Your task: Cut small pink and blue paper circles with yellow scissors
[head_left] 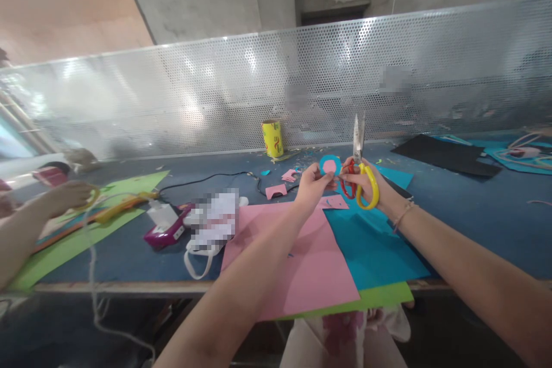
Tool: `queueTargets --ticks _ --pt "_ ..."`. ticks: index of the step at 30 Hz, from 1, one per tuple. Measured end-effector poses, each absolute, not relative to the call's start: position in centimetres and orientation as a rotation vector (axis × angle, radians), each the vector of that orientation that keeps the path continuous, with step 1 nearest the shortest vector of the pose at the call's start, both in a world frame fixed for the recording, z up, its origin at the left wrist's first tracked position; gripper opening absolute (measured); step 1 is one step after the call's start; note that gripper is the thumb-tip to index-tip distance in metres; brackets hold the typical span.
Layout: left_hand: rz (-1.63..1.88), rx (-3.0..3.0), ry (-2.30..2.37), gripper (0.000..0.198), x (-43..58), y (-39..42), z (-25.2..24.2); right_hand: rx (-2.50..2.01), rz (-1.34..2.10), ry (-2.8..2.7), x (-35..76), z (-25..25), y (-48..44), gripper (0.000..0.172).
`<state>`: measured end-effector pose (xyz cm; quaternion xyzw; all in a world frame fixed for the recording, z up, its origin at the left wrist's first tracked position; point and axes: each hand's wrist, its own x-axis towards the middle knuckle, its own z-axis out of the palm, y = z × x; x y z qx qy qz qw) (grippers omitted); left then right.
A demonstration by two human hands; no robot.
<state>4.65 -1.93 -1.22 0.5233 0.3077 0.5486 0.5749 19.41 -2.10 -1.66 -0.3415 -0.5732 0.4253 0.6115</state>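
left grip (314, 184) pinches disc (329, 166); right grip (383, 188) holds scissors (357, 156), blades (356, 133) up. best: pinch lightly, disc unbent, blades aimed clear of left grip.

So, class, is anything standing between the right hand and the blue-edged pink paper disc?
Nothing visible is: the right hand, holding the red-and-yellow-handled scissors, is close beside the blue-edged pink paper disc in the left hand. Whether right hand and disc touch, I can't tell.
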Motion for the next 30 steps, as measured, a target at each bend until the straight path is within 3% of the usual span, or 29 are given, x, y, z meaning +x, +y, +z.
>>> queueTargets --ticks 30 --pt "1.279 1.232 0.733 0.025 4.50 -2.10 -1.00 -0.819 0.912 -1.371 19.18 -1.43 -2.71 0.038"
